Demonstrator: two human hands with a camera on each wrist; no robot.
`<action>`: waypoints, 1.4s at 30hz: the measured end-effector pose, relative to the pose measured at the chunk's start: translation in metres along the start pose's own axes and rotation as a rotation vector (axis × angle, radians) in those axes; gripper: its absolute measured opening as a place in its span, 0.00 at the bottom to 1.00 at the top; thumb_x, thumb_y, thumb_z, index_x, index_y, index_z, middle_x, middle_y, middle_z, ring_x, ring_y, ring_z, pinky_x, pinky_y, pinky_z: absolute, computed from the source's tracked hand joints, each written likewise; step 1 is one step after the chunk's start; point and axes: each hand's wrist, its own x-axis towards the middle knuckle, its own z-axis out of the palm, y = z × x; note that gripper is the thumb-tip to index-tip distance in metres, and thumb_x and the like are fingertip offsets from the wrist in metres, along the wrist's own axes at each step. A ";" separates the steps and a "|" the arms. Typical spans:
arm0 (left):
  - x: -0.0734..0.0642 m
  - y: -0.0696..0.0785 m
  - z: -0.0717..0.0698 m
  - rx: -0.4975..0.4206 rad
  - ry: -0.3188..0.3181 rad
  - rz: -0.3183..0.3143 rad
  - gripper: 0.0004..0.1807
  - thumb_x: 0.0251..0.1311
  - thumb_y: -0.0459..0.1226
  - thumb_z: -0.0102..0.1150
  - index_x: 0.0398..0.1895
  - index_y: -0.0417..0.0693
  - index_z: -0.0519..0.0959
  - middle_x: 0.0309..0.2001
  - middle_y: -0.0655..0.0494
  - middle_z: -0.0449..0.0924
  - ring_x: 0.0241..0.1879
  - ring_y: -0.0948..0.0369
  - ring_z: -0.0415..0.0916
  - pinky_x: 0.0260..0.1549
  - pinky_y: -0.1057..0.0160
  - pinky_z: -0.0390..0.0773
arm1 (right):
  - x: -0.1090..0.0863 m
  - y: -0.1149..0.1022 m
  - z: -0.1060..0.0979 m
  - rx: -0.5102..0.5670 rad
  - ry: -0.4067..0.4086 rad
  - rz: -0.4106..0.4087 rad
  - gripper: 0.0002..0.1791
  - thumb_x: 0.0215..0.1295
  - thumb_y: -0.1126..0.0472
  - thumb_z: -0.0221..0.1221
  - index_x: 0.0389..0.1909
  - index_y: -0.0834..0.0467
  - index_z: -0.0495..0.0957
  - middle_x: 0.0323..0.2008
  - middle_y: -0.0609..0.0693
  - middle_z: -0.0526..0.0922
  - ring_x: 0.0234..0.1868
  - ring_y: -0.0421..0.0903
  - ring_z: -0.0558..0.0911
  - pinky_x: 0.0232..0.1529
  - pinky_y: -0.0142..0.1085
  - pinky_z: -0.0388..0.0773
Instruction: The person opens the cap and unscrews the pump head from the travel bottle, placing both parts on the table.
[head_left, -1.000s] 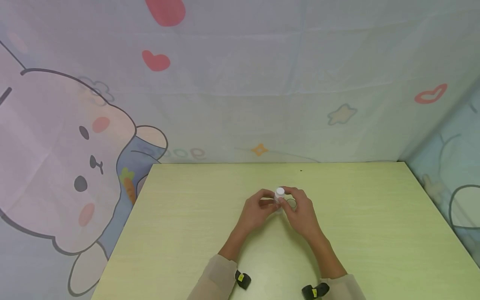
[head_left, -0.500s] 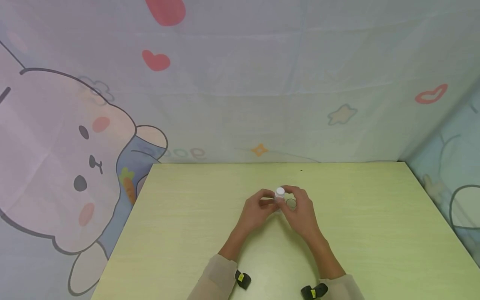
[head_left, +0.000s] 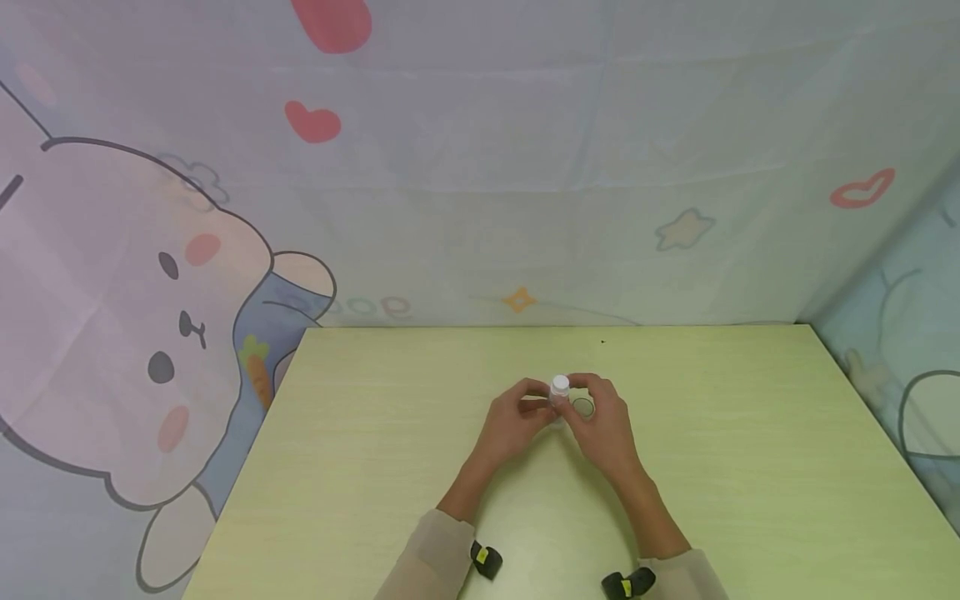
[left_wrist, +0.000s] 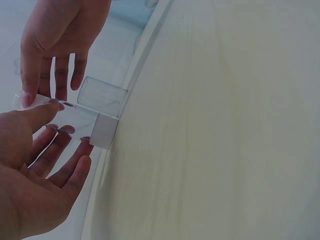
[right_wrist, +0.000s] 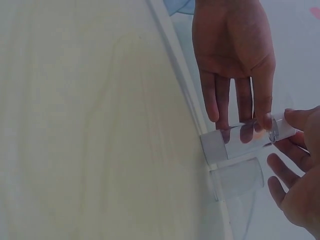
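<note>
A small clear bottle (right_wrist: 243,140) stands upright between both hands, with a white cap (head_left: 560,382) on top and a white lower section (left_wrist: 104,132). My left hand (head_left: 510,425) holds its clear body from the left, thumb in front and fingers behind. From the right, my right hand (head_left: 600,425) pinches the bottle at its top end, with thumb and fingers right at the cap. Close beside the bottle stands a clear drinking glass (left_wrist: 102,97), its round rim showing between the right thumb and forefinger in the head view.
The pale yellow-green table (head_left: 360,450) runs under both forearms, its far edge near a printed curtain (head_left: 480,167). A tiny dark speck (head_left: 602,341) lies near that edge. Black bands with yellow marks (head_left: 486,558) sit at the sleeves.
The right wrist has shifted slightly left, and more of the glass's rim shows beside the right thumb. The left hand and the bottle have stayed in place.
</note>
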 end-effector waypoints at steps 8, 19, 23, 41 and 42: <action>-0.001 0.000 0.001 -0.017 0.005 0.007 0.14 0.69 0.42 0.72 0.54 0.55 0.83 0.59 0.56 0.85 0.58 0.53 0.85 0.54 0.51 0.85 | 0.001 -0.001 -0.001 -0.014 -0.003 -0.040 0.18 0.75 0.54 0.67 0.59 0.58 0.81 0.57 0.56 0.84 0.64 0.59 0.78 0.65 0.61 0.73; -0.001 0.001 0.000 -0.015 0.000 0.006 0.14 0.69 0.44 0.72 0.54 0.57 0.83 0.57 0.56 0.85 0.58 0.53 0.85 0.54 0.51 0.86 | 0.003 -0.001 -0.003 -0.032 -0.004 -0.107 0.18 0.75 0.60 0.66 0.60 0.62 0.80 0.56 0.58 0.85 0.62 0.61 0.80 0.63 0.60 0.75; -0.001 0.001 0.000 -0.017 -0.004 0.006 0.14 0.69 0.44 0.72 0.54 0.56 0.83 0.58 0.55 0.85 0.58 0.52 0.85 0.54 0.50 0.86 | 0.002 0.001 -0.003 -0.034 -0.014 -0.117 0.18 0.76 0.60 0.65 0.61 0.62 0.80 0.57 0.58 0.85 0.62 0.60 0.80 0.64 0.60 0.75; 0.001 -0.003 0.000 0.007 -0.004 -0.002 0.13 0.69 0.46 0.72 0.53 0.60 0.83 0.59 0.62 0.84 0.57 0.60 0.85 0.51 0.58 0.86 | 0.000 0.003 0.000 0.025 -0.022 -0.043 0.22 0.76 0.50 0.66 0.63 0.57 0.78 0.60 0.53 0.82 0.66 0.57 0.75 0.66 0.60 0.69; 0.001 -0.003 0.000 0.007 -0.004 -0.001 0.13 0.69 0.46 0.72 0.53 0.60 0.83 0.59 0.62 0.84 0.57 0.60 0.85 0.51 0.59 0.86 | -0.001 0.003 0.000 0.029 -0.016 -0.039 0.22 0.75 0.50 0.66 0.62 0.56 0.78 0.60 0.53 0.82 0.66 0.56 0.75 0.66 0.60 0.69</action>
